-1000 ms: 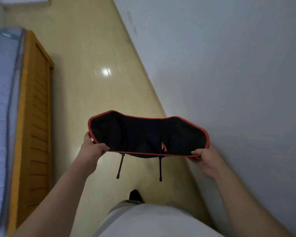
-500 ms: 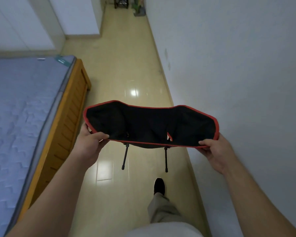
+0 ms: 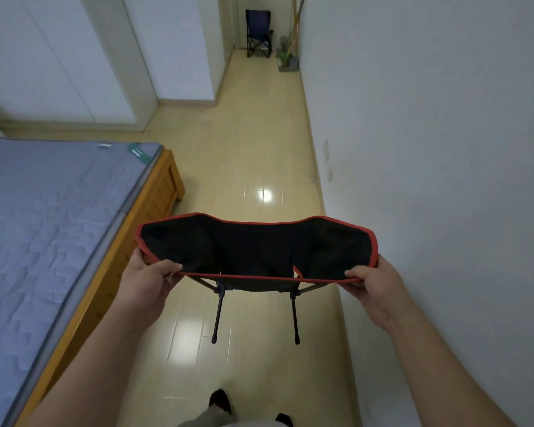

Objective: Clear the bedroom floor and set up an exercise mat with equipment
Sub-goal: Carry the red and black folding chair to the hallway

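I carry a small black folding camp chair (image 3: 256, 248) with a red-trimmed fabric seat, lifted off the floor in front of me. Two thin black legs hang below it. My left hand (image 3: 145, 280) grips the seat's near left edge, thumb on top. My right hand (image 3: 373, 285) grips the near right edge the same way. No exercise mat is in view.
A bed with a grey-blue mattress (image 3: 43, 229) on a wooden frame (image 3: 142, 217) lies on the left. A white wall (image 3: 444, 149) runs along the right. The tan floor (image 3: 253, 155) leads to a hallway with a dark folding chair (image 3: 258, 33) and cleaning tools (image 3: 289, 53).
The view has lifted and swung, so the bed, wardrobe doors and hallway have come into sight. Both hands still hold the chair as I walk forward.
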Tool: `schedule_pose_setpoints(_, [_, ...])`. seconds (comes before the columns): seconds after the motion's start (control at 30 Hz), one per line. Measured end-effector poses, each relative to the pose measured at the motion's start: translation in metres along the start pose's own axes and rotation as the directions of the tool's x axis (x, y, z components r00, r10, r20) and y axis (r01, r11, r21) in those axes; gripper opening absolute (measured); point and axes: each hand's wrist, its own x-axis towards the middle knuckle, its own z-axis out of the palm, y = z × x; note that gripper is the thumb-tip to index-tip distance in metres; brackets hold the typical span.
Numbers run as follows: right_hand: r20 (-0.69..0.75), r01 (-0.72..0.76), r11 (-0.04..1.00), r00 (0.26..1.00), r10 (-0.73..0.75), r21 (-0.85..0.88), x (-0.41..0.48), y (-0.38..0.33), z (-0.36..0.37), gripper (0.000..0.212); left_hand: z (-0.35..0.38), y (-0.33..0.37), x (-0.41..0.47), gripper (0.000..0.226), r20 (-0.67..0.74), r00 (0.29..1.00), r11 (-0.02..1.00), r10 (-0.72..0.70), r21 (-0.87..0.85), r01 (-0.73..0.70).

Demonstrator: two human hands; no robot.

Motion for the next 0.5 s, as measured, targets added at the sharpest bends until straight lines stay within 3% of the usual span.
schedule_pose_setpoints(0.27, [-0.004, -0.004, 1.0, 1.0, 0.004, -0.021, 0.123, -0.045, 0.073, 0.033, 0.022, 0.036, 0.137, 0.06, -0.033, 0.999, 1.0, -0.005, 0.031, 0.006])
schedule_pose_setpoints(0.5, [-0.067, -0.038, 0.999, 0.997, 0.038, 0.008, 0.23, -0.091, 0.148, 0.035, 0.031, 0.087, 0.286, 0.059, 0.036, 0.999, 0.99, -0.014, 0.143, 0.009])
